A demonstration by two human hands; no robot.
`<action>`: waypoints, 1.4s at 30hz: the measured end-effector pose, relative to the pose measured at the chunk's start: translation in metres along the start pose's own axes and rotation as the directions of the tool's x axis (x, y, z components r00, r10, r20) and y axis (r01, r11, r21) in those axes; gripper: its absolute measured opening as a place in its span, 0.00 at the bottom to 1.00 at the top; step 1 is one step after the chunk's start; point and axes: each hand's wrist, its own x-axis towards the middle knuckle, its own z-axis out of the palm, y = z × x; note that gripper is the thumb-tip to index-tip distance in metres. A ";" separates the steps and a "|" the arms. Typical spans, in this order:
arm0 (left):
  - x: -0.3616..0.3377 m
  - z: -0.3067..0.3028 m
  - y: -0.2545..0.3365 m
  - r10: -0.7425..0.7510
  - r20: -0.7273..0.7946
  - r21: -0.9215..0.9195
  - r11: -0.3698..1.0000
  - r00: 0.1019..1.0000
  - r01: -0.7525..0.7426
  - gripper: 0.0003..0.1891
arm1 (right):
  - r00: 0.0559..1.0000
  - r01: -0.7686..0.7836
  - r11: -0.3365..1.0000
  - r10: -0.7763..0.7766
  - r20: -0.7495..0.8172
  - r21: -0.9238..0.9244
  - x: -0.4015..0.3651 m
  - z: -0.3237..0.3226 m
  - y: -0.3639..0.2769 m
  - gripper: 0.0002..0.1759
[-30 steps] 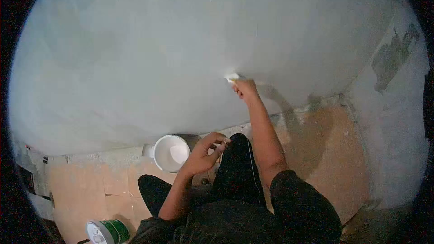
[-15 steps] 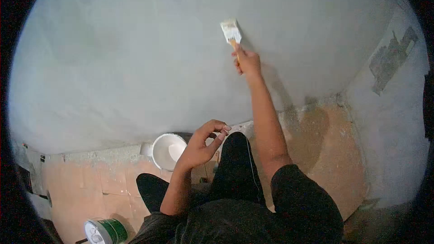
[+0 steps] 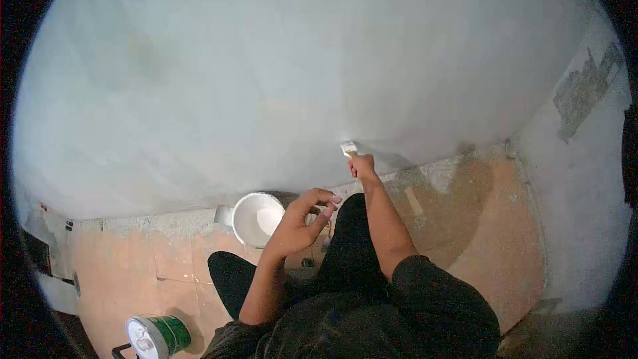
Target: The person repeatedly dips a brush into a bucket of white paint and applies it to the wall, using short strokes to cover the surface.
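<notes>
My right hand is closed around the handle of a paintbrush. White paint covers its bristles, which rest against the lower part of the pale grey-white wall. My left hand hovers above my knees, holding nothing visible, with the fingers curved and a small gap between thumb and forefinger. Just left of that hand, on the floor by the wall's foot, stands a white pail with white paint inside.
A green-and-white paint bucket with a white top stands on the tan floor at lower left. On the right, a side wall with a bare grey patch meets the painted wall at a corner. Rough cement edges the floor.
My right hand has brought the paintbrush down the wall, from mid-height to near the bottom. My left hand stays in nearly the same place. The view has shifted slightly.
</notes>
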 end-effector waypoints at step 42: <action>0.021 0.030 0.015 0.083 -0.134 0.171 0.983 0.987 -0.060 0.27 | 0.956 0.275 0.954 -0.285 0.076 0.116 -0.116 -0.026 -0.189 0.16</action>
